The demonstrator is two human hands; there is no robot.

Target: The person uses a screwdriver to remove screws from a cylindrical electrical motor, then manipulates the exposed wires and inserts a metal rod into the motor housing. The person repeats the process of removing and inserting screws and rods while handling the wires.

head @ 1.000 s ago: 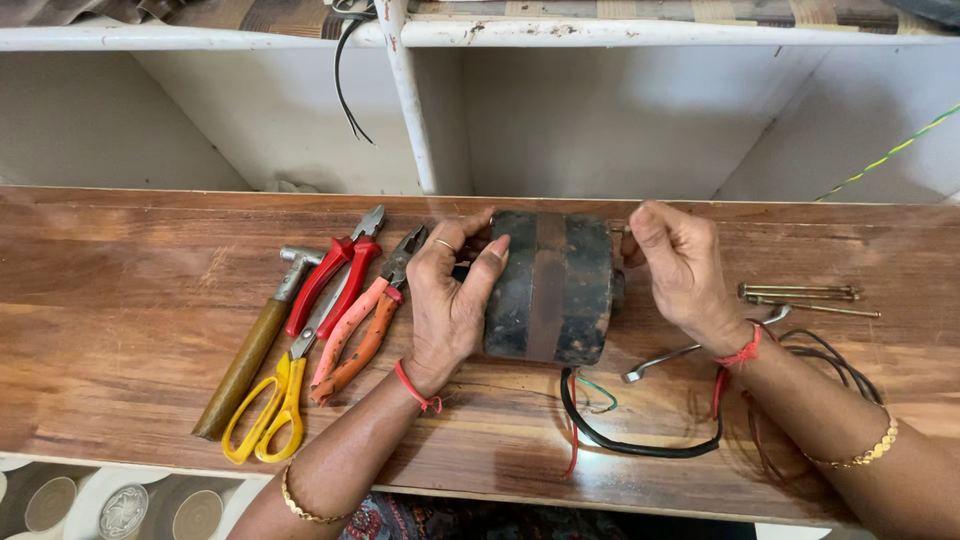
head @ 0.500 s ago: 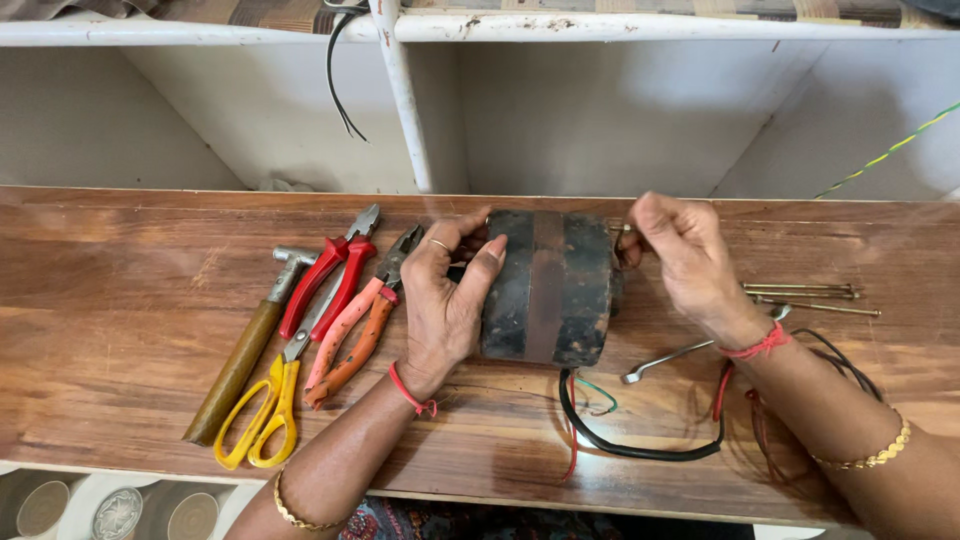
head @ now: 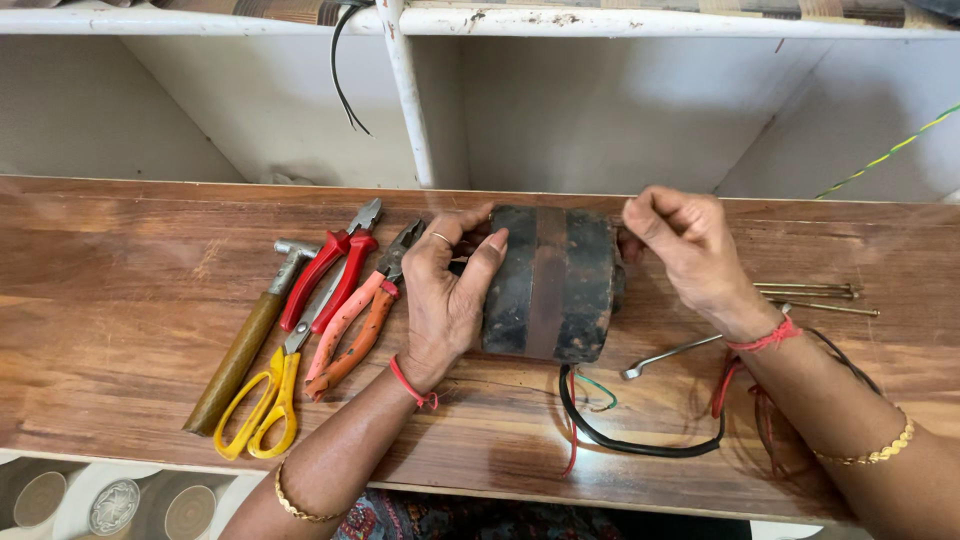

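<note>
My left hand (head: pixel 445 300) presses flat against the dark, banded motor (head: pixel 550 285) lying mid-frame on the worktop (head: pixel 120 290), fingers spread; my right hand (head: pixel 690 250) pinches at its far end, perhaps around something small; pliers (head: pixel 350 320) lie left

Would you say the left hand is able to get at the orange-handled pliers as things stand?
Probably yes: the left hand rests on the dark motor, and the orange-handled pliers lie uncovered just beside it on the bench.
</note>
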